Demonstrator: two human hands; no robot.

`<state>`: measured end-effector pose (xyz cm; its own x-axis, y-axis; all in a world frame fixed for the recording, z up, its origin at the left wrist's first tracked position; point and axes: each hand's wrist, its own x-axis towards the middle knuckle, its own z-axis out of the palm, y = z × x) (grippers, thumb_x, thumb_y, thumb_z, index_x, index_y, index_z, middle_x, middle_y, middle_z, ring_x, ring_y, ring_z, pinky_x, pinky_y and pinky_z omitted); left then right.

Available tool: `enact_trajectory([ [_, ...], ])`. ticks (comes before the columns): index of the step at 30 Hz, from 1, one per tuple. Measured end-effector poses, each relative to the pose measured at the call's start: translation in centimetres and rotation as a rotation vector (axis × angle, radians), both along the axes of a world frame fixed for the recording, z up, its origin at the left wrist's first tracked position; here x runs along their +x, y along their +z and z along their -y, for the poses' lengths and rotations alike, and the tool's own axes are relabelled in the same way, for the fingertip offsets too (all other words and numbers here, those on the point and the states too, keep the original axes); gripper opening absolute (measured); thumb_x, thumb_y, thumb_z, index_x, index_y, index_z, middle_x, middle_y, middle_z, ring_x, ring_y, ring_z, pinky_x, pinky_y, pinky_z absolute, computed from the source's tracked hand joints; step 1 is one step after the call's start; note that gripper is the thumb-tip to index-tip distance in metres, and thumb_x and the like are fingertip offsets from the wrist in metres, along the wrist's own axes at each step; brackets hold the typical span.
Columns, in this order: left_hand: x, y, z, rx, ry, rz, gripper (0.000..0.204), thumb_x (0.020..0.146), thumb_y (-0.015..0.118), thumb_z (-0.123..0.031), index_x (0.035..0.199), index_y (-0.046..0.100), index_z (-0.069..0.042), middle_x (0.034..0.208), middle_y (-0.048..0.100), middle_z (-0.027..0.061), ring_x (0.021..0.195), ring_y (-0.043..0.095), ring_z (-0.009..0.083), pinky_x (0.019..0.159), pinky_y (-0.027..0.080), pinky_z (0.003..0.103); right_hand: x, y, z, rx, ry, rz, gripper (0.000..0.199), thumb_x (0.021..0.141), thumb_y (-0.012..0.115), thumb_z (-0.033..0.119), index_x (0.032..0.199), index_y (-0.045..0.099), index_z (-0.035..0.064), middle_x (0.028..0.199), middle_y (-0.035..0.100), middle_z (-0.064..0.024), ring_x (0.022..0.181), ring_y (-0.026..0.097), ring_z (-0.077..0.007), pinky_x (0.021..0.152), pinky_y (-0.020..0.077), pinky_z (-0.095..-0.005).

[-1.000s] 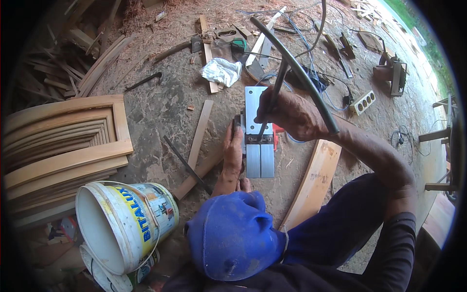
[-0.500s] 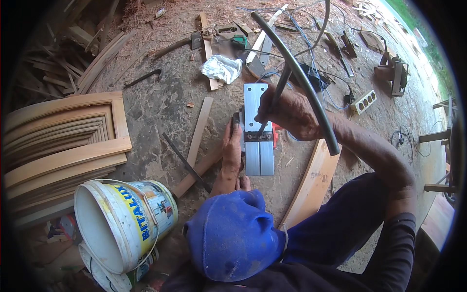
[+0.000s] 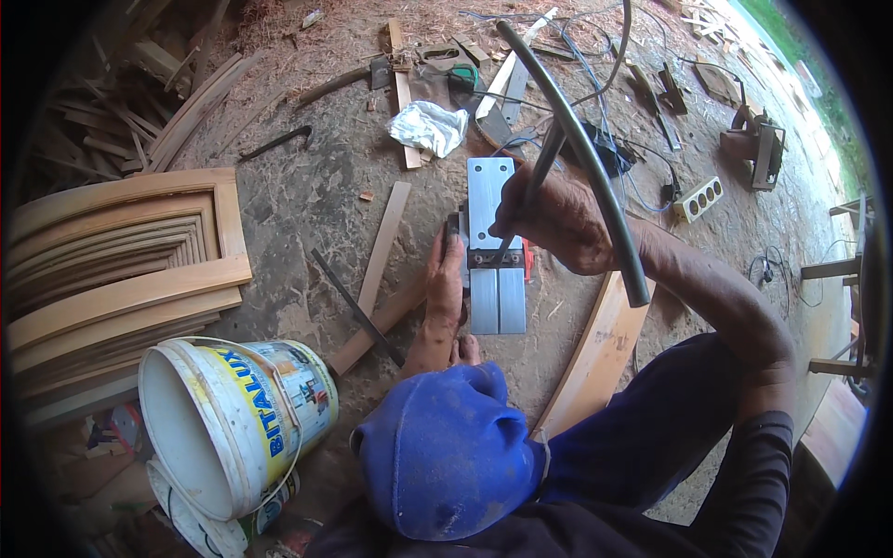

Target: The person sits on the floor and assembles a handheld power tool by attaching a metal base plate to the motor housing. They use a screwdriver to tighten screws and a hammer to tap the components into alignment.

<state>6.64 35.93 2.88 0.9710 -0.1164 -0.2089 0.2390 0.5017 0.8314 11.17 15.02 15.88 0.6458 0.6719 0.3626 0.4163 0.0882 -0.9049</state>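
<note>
An electric hand planer (image 3: 498, 302) lies sole-up in front of me, with its two flat metal plates and the dark cutter slot between them showing. My left hand (image 3: 445, 279) is closed around its left side. In my right hand (image 3: 558, 223) is the shaft of a dark T-handle wrench (image 3: 595, 167), whose long curved crossbar slants above the wrist. The wrench tip meets the cutter slot, beside small bolts there. My fingers partly cover the shaft and the planer's right edge, where a red part (image 3: 528, 260) shows.
A wooden board (image 3: 595, 358) lies right of the planer, wood strips (image 3: 383, 246) to its left. Stacked wooden frames (image 3: 130, 279) and a white bucket (image 3: 214, 437) stand at left. A white cloth (image 3: 428, 128), a socket strip (image 3: 698, 199), cables and tools lie farther off.
The wrench's crossbar has turned slightly clockwise, its far end swinging right and its near end moving down. My left hand keeps its hold on the planer.
</note>
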Motion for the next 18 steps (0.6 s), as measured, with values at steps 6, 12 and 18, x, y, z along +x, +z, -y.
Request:
enact_trajectory([
  [6,0.3,-2.2,-0.5,0.093,0.022,0.009,0.046,0.107,0.047,-0.025,0.146,0.046,-0.001,0.13,0.058,0.011,0.117,0.056,0.0182,0.103,0.045,0.033,0.1,0.5,0.2,-0.054,0.079,-0.01,0.014,0.102,0.055,0.009,0.113,0.049,0.0026,0.107,0.053,-0.0096,0.107,0.061,-0.0239,0.094,0.0527,-0.0418],
  [12,0.3,-3.1,-0.8,0.077,0.023,0.031,0.047,0.107,0.047,-0.025,0.146,0.045,0.0,0.131,0.057,0.0112,0.119,0.054,0.0184,0.104,0.043,0.033,0.5,1.4,-0.2,-0.003,0.12,-0.006,0.022,0.105,0.055,0.021,0.113,0.055,0.0008,0.111,0.058,-0.0141,0.112,0.064,-0.0281,0.096,0.0537,-0.0466],
  [18,0.2,-1.2,-0.1,0.01,-0.051,-0.005,0.046,0.107,0.045,-0.024,0.147,0.044,0.0,0.132,0.057,0.0134,0.119,0.056,0.0197,0.102,0.046,0.034,0.8,1.7,1.6,-0.328,-0.117,0.315,0.02,0.095,0.069,0.013,0.111,0.063,0.0015,0.096,0.069,-0.0133,0.093,0.072,-0.026,0.082,0.0587,-0.0377],
])
